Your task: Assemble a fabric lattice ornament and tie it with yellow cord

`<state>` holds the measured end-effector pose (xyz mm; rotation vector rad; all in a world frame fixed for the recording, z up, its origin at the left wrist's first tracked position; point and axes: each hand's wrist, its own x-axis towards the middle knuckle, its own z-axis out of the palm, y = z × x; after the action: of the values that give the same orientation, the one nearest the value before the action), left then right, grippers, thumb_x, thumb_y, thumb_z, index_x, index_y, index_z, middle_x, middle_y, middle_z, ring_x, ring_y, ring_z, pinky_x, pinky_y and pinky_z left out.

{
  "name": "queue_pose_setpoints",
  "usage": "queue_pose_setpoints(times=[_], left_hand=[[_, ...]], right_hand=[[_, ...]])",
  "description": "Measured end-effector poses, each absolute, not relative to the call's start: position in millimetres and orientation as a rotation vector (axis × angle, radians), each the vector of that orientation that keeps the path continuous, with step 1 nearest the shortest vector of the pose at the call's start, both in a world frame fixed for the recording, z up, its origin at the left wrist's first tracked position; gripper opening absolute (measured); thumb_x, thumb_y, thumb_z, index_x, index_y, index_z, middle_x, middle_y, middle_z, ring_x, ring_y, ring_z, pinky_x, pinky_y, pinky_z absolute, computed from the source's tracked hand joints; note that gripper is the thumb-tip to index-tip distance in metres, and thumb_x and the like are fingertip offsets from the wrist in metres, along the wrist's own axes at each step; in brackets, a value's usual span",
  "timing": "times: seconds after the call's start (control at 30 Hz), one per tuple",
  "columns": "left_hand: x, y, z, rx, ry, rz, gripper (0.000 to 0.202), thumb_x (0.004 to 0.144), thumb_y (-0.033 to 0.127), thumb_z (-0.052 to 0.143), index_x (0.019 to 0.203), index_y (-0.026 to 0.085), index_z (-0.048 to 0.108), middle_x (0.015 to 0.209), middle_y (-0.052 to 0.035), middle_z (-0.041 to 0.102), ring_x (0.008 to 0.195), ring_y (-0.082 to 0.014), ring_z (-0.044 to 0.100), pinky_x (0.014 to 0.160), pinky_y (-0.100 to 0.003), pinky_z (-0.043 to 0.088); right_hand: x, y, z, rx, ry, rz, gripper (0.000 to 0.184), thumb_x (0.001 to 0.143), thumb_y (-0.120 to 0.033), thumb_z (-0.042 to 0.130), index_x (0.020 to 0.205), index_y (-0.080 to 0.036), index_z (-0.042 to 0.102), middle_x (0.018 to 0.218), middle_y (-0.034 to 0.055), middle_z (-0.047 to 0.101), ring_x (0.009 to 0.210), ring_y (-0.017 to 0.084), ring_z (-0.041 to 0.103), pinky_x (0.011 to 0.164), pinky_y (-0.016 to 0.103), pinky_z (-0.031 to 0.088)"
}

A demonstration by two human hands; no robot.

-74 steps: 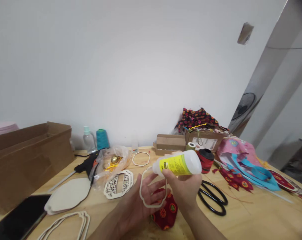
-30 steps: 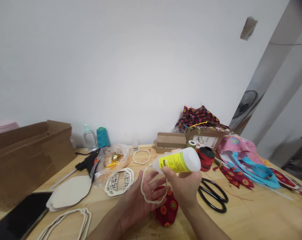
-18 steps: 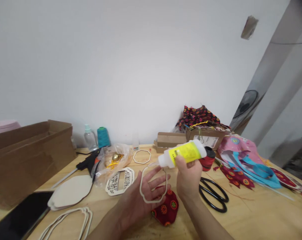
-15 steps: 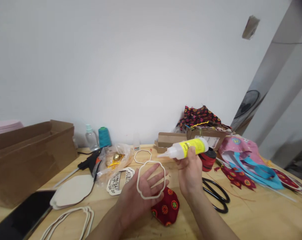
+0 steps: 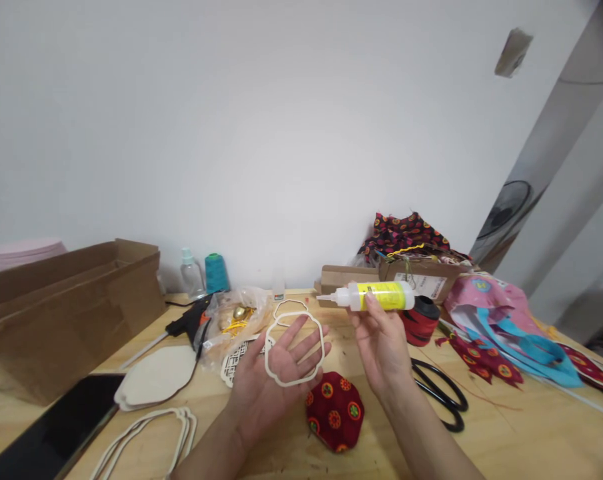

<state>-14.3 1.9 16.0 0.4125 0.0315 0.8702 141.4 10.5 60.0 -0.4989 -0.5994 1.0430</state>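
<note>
Two hands work above the wooden counter (image 5: 511, 433). The left hand (image 5: 276, 383) is open wide with the palm up and the fingers spread, and a thin cream frame (image 5: 322, 340) with a wavy outline lies on the palm and fingers. The right hand (image 5: 381, 350) closes narrow on a plastic glue bottle (image 5: 381, 295) with a yellow label. Its fingertips pinch the bottle, which lies sideways, and the thin nozzle (image 5: 326, 298) points left, just above the frame and not touching it.

A round red fabric piece (image 5: 334, 412) with a flower pattern lies on the counter just beside the left hand. Black scissors (image 5: 438, 393) lie near the right hand, and a red thread spool (image 5: 420, 320) stands behind the bottle. A smaller cream ring (image 5: 290, 308) lies behind the frame, and a lattice frame (image 5: 234, 367) is partly hidden by the left hand.
</note>
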Motion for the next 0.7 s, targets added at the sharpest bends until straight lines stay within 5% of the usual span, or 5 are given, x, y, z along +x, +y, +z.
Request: queue_pose_setpoints(times=[0.27,0.7], left_hand=[[-14,2,15,0.441,0.074,0.888,0.062,0.074,0.047,0.044,0.128,0.022,0.029,0.115,-0.0129,0.053,0.11,-0.0255,0.047,0.084,-0.036,0.036],[-10,3,12,0.437,0.103,0.911,0.066,0.07,0.041,0.054,0.128,0.021,0.029,0.118,-0.013,0.052,0.112,-0.026,0.045,0.089,-0.038,0.033]], right_hand=[[132,-10,60,-0.607,-0.938,0.58,0.049,0.059,-0.013,0.071,0.105,-0.016,0.054,0.093,0.0086,0.066,0.085,0.021,0.063,0.075,0.034,0.051],[135,-8,61,-0.726,-0.988,0.551,0.037,0.058,-0.016,0.072,0.093,-0.014,0.061,0.081,0.0075,0.07,0.074,0.021,0.066,0.067,0.031,0.054]])
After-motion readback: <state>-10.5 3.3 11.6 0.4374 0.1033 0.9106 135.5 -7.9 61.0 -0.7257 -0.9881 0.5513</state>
